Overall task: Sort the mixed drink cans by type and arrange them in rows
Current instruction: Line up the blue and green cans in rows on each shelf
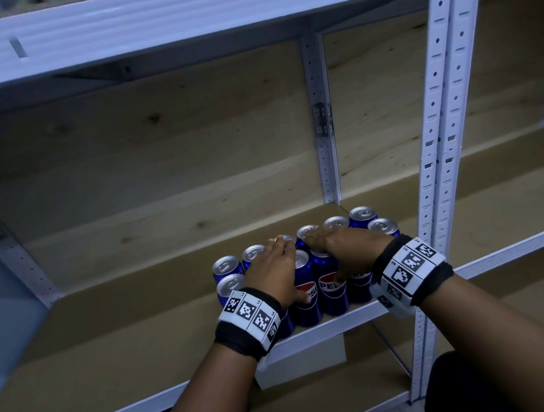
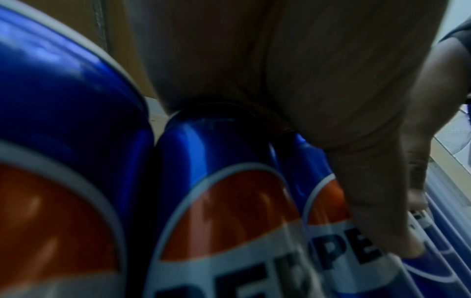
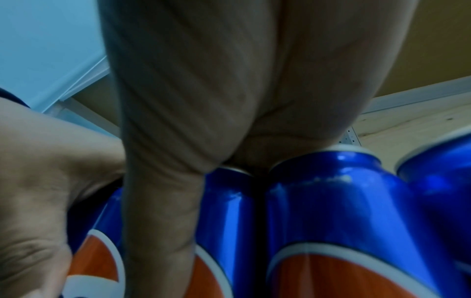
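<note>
Blue Pepsi cans upright in two rows at front edge of wooden shelf, white metal rack upright just right. Left hand flat on can tops, fingers straight, thumb down against front can's label. Right hand likewise laid over tops, fingers extended, thumb on label. Marker bands on both wrists.

Left wrist view: palm pressed on can rim, thumb on "PE" lettering; fingers out of sight.

Right wrist view: palm on can tops, thumb down can side, other hand at left.
</note>
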